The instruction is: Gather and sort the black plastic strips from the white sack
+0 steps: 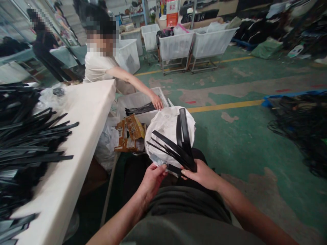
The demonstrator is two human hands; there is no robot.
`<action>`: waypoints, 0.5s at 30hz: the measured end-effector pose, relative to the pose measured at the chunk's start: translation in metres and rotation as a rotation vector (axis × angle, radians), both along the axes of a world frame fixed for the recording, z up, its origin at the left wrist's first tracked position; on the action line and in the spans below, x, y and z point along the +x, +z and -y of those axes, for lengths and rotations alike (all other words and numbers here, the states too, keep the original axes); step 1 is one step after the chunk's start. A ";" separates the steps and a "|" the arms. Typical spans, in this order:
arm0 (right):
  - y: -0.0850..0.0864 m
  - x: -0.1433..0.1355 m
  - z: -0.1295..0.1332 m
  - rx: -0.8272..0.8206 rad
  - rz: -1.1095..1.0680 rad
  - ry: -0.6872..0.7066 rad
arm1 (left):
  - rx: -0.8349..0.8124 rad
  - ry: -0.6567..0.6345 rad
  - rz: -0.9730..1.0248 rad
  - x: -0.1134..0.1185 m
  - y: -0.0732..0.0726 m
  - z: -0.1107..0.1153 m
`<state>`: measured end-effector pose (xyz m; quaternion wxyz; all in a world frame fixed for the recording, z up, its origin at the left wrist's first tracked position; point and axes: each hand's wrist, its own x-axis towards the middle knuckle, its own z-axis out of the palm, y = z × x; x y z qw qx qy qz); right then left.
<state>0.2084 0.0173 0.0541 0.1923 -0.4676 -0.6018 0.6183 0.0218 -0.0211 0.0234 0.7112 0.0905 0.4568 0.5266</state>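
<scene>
Black flat strips point(170, 144) fan out from my right hand point(204, 174), which is closed around their lower ends. One short black strip point(175, 169) runs between my two hands. My left hand point(154, 175) pinches its left end between thumb and fingers. Just beyond the strips is a white plastic bag point(163, 124), its mouth open, over my lap. What lies deep inside the bag is hidden by the strips.
A white table point(94, 98) on the left carries heaps of black strips point(33, 153). A co-worker's hand point(156, 101) reaches over a white bin point(155, 92). A brown printed bag point(130, 134) sits near my knees. Wheeled white carts point(176, 44) stand behind; tangled black cords point(304, 126) lie right.
</scene>
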 end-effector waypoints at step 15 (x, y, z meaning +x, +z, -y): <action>-0.047 -0.015 0.000 -0.115 -0.168 -0.148 | 0.244 -0.182 -0.088 0.022 -0.040 -0.006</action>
